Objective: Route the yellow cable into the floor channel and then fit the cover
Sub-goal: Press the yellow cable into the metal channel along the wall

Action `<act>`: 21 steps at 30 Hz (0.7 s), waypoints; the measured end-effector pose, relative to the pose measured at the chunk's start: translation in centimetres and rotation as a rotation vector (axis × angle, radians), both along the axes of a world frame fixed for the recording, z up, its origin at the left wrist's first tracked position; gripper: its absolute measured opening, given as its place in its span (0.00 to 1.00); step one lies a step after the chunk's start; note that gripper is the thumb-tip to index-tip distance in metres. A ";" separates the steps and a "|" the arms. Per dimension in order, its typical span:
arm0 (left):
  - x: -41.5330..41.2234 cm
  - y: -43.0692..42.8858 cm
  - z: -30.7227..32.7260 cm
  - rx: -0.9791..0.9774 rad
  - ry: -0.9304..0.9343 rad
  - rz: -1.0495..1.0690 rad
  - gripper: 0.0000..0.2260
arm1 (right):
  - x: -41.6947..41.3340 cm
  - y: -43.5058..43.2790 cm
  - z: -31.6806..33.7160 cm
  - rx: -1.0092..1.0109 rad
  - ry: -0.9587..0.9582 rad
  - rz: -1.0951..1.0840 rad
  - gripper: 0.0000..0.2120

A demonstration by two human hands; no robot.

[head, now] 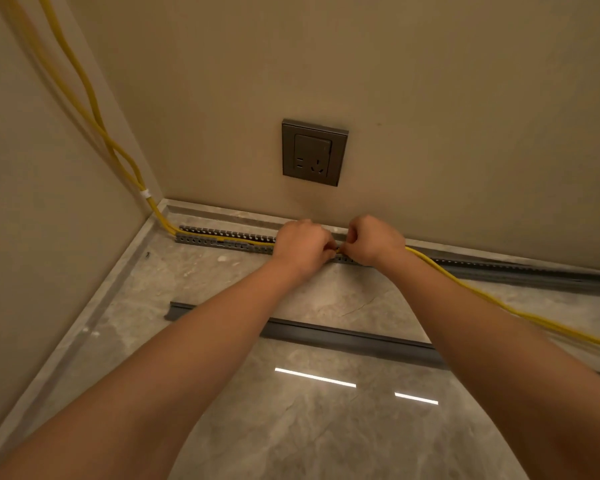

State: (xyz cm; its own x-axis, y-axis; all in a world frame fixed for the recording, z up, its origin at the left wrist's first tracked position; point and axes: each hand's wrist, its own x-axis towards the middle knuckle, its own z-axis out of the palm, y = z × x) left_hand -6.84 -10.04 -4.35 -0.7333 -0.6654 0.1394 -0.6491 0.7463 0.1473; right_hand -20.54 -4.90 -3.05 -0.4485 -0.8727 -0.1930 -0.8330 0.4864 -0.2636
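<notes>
A grey slotted floor channel [222, 239] runs along the foot of the back wall. The yellow cable [492, 297] comes down the left corner, lies inside the channel's left stretch, passes through both hands and trails off over the floor to the right. My left hand [300, 245] and my right hand [373, 239] sit side by side over the channel below the socket, fingers pinched on the cable. The long grey cover [343, 336] lies flat on the floor in front, partly hidden by my forearms.
A dark wall socket [314, 152] sits on the back wall above my hands. A white tie [146, 194] binds the cable strands in the left corner. The glossy marble floor [291, 427] reflects ceiling lights.
</notes>
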 end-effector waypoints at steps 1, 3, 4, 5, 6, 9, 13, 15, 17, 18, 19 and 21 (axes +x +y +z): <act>-0.5 0.4 -0.1 -0.014 -0.022 0.004 0.10 | -0.1 0.1 -0.2 -0.007 -0.018 0.003 0.11; -0.8 0.7 -0.2 -0.018 -0.070 0.018 0.11 | -0.3 0.2 -0.3 -0.013 -0.061 0.014 0.13; -0.8 0.8 -0.3 -0.024 -0.098 0.010 0.11 | -0.4 0.2 -0.3 -0.011 -0.074 0.022 0.12; -0.8 1.0 -0.3 -0.035 -0.130 -0.001 0.11 | -0.4 0.2 -0.3 -0.003 -0.078 0.034 0.11; -0.9 1.1 -0.2 -0.045 -0.162 -0.006 0.11 | -0.5 0.3 -0.2 0.002 -0.077 0.054 0.09; -1.5 1.4 0.4 -0.084 -0.246 0.018 0.08 | -0.7 0.5 0.1 0.017 -0.019 0.110 0.05; -2.7 1.5 1.2 -0.080 -0.339 0.048 0.09 | -1.9 1.6 0.2 0.040 0.144 0.107 0.14; -3.1 1.6 1.5 -0.051 -0.369 0.064 0.09 | -3.0 2.5 0.2 0.062 0.182 0.091 0.16; -3.6 1.8 1.9 -0.029 -0.402 0.093 0.08 | -3.9 3.4 0.4 0.100 0.173 0.066 0.16; -3.8 1.9 2.1 -0.018 -0.416 0.111 0.07 | -4.3 3.7 0.5 0.121 0.153 0.051 0.17; -4.1 2.1 2.2 -0.006 -0.427 0.131 0.07 | -4.7 4.1 0.7 0.146 0.124 0.032 0.18; -4.4 2.3 2.5 0.004 -0.449 0.167 0.08 | -5.3 4.4 1.0 0.185 0.051 -0.003 0.19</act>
